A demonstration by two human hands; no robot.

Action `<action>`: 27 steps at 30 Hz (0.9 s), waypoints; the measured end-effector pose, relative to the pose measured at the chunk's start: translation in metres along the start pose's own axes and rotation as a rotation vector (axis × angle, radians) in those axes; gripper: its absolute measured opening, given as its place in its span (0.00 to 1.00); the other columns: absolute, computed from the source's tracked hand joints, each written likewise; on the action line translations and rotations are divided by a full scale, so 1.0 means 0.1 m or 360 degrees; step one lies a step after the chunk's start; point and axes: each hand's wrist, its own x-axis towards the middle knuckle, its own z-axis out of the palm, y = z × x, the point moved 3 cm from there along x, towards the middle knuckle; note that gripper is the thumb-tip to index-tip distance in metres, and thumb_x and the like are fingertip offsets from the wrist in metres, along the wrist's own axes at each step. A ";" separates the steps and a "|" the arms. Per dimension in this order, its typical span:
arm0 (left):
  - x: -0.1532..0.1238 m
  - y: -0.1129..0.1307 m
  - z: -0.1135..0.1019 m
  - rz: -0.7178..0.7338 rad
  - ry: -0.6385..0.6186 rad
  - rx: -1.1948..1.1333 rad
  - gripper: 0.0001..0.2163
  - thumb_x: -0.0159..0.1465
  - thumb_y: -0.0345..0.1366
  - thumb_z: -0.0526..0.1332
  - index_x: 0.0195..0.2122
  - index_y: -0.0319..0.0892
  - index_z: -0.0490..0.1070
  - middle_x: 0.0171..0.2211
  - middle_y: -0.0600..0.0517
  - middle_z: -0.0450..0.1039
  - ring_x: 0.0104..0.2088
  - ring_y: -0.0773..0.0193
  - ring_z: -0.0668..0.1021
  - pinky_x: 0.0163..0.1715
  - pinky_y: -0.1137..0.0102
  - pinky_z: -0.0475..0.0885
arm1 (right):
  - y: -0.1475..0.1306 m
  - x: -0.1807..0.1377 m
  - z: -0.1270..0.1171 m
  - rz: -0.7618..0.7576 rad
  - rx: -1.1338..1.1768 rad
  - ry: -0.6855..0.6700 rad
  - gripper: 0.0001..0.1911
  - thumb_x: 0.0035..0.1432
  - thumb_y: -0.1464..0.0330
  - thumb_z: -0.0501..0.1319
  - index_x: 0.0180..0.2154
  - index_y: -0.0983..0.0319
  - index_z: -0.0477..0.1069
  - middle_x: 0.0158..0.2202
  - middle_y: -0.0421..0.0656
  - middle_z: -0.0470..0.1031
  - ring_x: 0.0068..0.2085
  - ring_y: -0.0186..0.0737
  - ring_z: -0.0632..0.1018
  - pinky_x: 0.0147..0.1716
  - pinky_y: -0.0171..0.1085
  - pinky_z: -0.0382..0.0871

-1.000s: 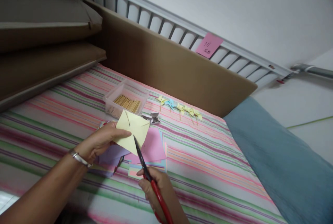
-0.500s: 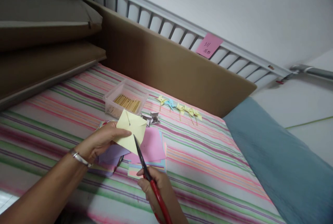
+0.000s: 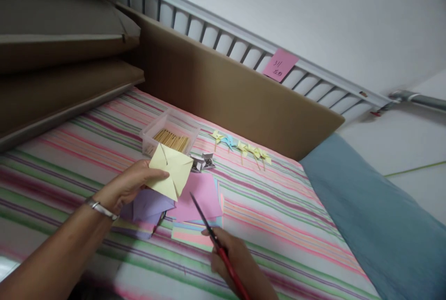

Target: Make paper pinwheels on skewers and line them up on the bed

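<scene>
My left hand (image 3: 137, 180) pinches a square of pale yellow paper (image 3: 176, 170) at its left side, thumb on top. Slits run in from the paper's corners toward its middle. Red-handled scissors (image 3: 212, 237) are gripped in my right hand (image 3: 237, 258), their dark blades pointing up and left, apart from the paper. Beneath the yellow square lie pink sheets (image 3: 204, 193) on a pile of coloured paper, with purple paper (image 3: 149, 207) to the left. Two small open boxes (image 3: 205, 161) with tiny dark pieces stand just beyond.
A clear plastic tub (image 3: 153, 128) holds short wooden sticks (image 3: 171, 140). Several paper pinwheels (image 3: 244, 147) lie in a row near a brown board (image 3: 226, 86). Stacked padded panels (image 3: 69, 72) rise at left. Striped cloth (image 3: 296, 225) covers the surface; teal fabric (image 3: 376, 216) hangs right.
The scissors and my right hand have drawn away from the yellow paper, down and right. A slit now shows at the paper's lower corner. My left hand has shifted slightly left.
</scene>
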 end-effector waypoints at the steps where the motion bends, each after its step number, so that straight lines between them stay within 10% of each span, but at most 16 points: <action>1: 0.00 -0.01 0.00 -0.0025 -0.0015 0.0033 0.16 0.44 0.35 0.69 0.35 0.35 0.77 0.33 0.43 0.81 0.32 0.52 0.80 0.32 0.66 0.71 | 0.06 0.00 -0.05 -0.0016 0.0033 0.0057 0.20 0.51 0.75 0.55 0.47 0.59 0.69 0.31 0.40 0.74 0.30 0.37 0.74 0.30 0.32 0.65; 6: 0.01 -0.21 0.30 -0.0137 -0.0414 0.0249 0.11 0.45 0.33 0.67 0.30 0.37 0.79 0.28 0.48 0.80 0.27 0.58 0.78 0.28 0.69 0.69 | 0.14 0.08 -0.18 -0.0008 0.0503 0.0484 0.22 0.54 0.66 0.60 0.51 0.59 0.63 0.45 0.48 0.73 0.42 0.42 0.75 0.40 0.38 0.69; 12: -0.01 -0.54 0.68 -0.0308 -0.0850 0.0354 0.11 0.46 0.31 0.66 0.33 0.39 0.80 0.31 0.48 0.81 0.30 0.58 0.79 0.32 0.70 0.69 | 0.02 0.22 -0.06 -0.0011 0.0998 0.0496 0.20 0.46 0.72 0.62 0.44 0.59 0.66 0.27 0.34 0.67 0.22 0.28 0.67 0.21 0.29 0.62; 21: -0.09 -0.62 0.90 -0.0303 -0.0315 -0.0658 0.10 0.55 0.35 0.65 0.38 0.40 0.77 0.38 0.47 0.80 0.36 0.60 0.80 0.39 0.69 0.73 | 0.06 0.26 0.02 -0.0137 0.1625 0.1037 0.15 0.54 0.68 0.59 0.44 0.59 0.61 0.29 0.35 0.66 0.19 0.29 0.69 0.15 0.30 0.64; 27: -0.12 -0.70 1.00 -0.0107 -0.0301 -0.0487 0.14 0.53 0.36 0.67 0.41 0.38 0.76 0.38 0.46 0.80 0.38 0.56 0.80 0.40 0.67 0.72 | -0.06 0.30 0.15 -0.0034 0.1425 0.1089 0.17 0.53 0.66 0.60 0.46 0.59 0.62 0.27 0.34 0.61 0.21 0.29 0.68 0.19 0.30 0.65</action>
